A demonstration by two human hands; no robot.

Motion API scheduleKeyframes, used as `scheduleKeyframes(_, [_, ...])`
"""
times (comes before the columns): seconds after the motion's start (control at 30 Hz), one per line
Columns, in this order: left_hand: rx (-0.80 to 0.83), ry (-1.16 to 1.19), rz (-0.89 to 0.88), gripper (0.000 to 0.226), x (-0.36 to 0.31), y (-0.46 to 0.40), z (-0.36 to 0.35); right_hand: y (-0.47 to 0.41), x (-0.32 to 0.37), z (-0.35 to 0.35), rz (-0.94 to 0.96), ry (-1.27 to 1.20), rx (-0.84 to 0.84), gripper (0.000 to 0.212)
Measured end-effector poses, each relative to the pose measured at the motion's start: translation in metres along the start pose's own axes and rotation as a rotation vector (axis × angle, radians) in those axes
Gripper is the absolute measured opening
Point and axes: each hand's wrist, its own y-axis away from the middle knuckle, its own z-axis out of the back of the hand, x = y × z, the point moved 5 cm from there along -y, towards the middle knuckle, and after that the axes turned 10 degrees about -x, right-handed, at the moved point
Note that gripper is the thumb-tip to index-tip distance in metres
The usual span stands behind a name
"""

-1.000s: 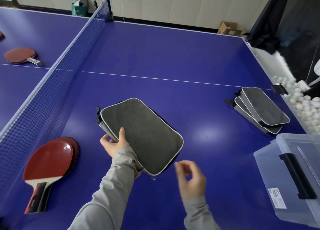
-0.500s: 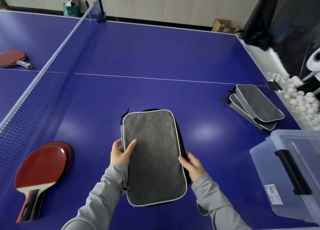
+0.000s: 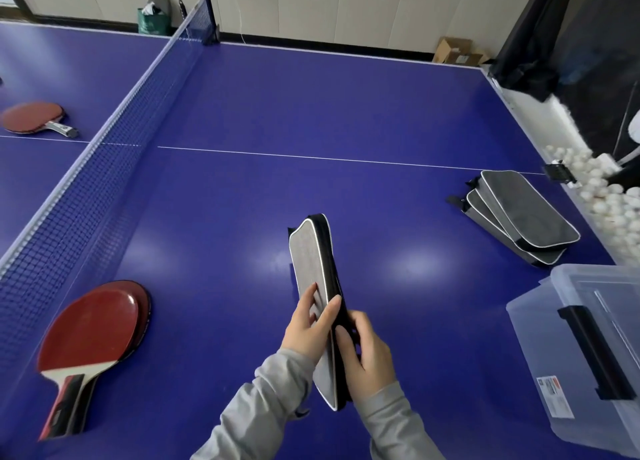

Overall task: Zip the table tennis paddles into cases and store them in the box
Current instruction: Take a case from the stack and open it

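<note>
The grey case [image 3: 311, 269] that lay flat across both palms half a second ago now stands turned on edge above the blue bench [image 3: 346, 106], its black zip side facing up; the left hand [image 3: 308, 328] grasps it from the left, fingers spread on the grey face, and the right hand [image 3: 367, 352] closes its grip round the black edge from the right; two red paddles [image 3: 93, 328] stay stacked near the net [image 3: 104, 168], three more cases [image 3: 519, 213] lie piled to the right, just beyond the clear box [image 3: 588, 366].
</note>
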Motion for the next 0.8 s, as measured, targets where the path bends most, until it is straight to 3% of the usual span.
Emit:
scheduleKeyframes(0.27, [-0.095,-0.069,-0.069,0.044,0.004,-0.005,0.027,-0.004,-0.004,0.0,-0.001,-0.006,-0.003,0.011])
scheduleKeyframes(0.4, [-0.156,-0.144,-0.108,0.023,0.007,-0.013,0.047,-0.012,-0.02,0.012,-0.024,-0.002,-0.034,0.011])
scheduleKeyframes(0.57, [-0.438,-0.333,-0.132,0.018,0.018,-0.046,0.11,-0.032,-0.08,0.048,-0.274,-0.083,-0.181,0.015])
scheduleKeyframes(0.7, [-0.405,-0.395,0.024,0.026,0.05,-0.085,0.148,-0.037,-0.137,0.069,-0.455,-0.075,-0.185,0.016])
scheduleKeyframes(0.8, [-0.387,-0.382,0.037,0.031,0.072,-0.107,0.157,-0.035,-0.171,0.07,-0.565,-0.047,-0.185,0.016])
